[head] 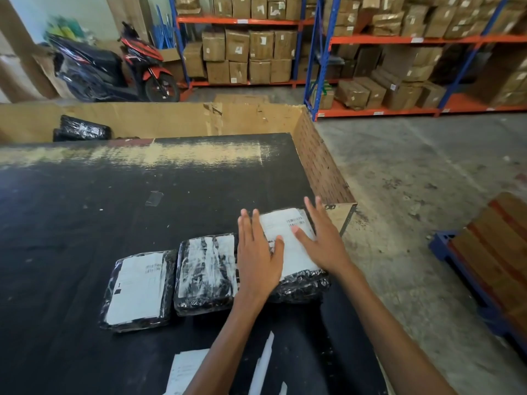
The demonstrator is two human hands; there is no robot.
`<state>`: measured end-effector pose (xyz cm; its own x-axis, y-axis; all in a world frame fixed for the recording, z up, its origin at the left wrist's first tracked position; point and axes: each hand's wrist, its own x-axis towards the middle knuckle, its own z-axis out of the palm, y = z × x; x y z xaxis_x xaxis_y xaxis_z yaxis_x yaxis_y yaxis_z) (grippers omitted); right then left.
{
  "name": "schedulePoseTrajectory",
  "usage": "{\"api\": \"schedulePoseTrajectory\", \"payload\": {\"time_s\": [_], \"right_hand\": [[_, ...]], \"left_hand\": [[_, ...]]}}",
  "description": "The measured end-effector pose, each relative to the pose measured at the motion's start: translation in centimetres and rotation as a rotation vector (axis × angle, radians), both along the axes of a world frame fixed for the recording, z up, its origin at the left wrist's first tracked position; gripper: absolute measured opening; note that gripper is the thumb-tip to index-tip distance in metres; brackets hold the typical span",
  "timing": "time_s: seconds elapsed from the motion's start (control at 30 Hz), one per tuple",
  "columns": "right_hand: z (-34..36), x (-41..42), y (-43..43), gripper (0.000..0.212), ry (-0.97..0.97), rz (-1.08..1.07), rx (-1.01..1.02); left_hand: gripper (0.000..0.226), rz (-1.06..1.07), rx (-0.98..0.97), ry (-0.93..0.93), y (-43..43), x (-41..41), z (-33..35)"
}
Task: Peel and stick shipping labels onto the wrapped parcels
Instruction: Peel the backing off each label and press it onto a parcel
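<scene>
We see a black worktop with bare room across its left half and far side, broken only by a clear tape scrap. Beyond its far edge stands a cardboard bin with a black wrapped bundle in its left corner, and behind that a parked scooter.

Three black-wrapped parcels lie in a row toward the near right of the worktop, their sides touching or almost so. The left parcel carries a white label that covers most of its top. The middle parcel shines with glare, and we cannot tell how much of its top is label.

Our left hand lies flat with fingers straight and close together, over the seam between the middle parcel and the right parcel. Between our hands shows the shipping label on the right parcel. Our right hand is spread wide and flat, its thumb on the label and its fingers along the parcel's right edge. Neither hand grips anything.

That parcel sits near the worktop's right edge, just before the bin's corner. At the near edge lie loose label sheets and a white backing strip. Right of the worktop the concrete floor is open as far as a blue pallet and the loaded racks.
</scene>
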<state>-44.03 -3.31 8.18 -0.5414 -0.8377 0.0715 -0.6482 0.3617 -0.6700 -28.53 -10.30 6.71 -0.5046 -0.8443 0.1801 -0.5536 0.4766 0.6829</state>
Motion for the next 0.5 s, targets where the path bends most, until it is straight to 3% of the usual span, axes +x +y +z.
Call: {"api": "schedulePoseTrajectory", "payload": {"time_s": [0.1, 0.2, 0.37, 0.5], "right_hand": [[-0.3, -0.4, 1.8, 0.071, -0.455, -0.117, -0.102], [-0.6, 0.4, 3.0, 0.058, -0.659, -0.142, -0.126], [2.0, 2.6, 3.0, 0.056, -0.694, -0.164, -0.253], [6.5, 4.6, 1.8, 0.06, -0.625, -0.107, -0.32]], "left_hand": [[0.081, 0.051, 0.315, 0.219, 1.3, 1.3, -0.3], [0.078, 0.027, 0.619, 0.386, 2.0, 1.4, -0.7], [0.071, 0.099, 0.71, 0.563, 2.8, 1.3, 0.2], [0.067, 0.081, 0.646, 0.67, 1.4, 3.3, 3.2]]}}
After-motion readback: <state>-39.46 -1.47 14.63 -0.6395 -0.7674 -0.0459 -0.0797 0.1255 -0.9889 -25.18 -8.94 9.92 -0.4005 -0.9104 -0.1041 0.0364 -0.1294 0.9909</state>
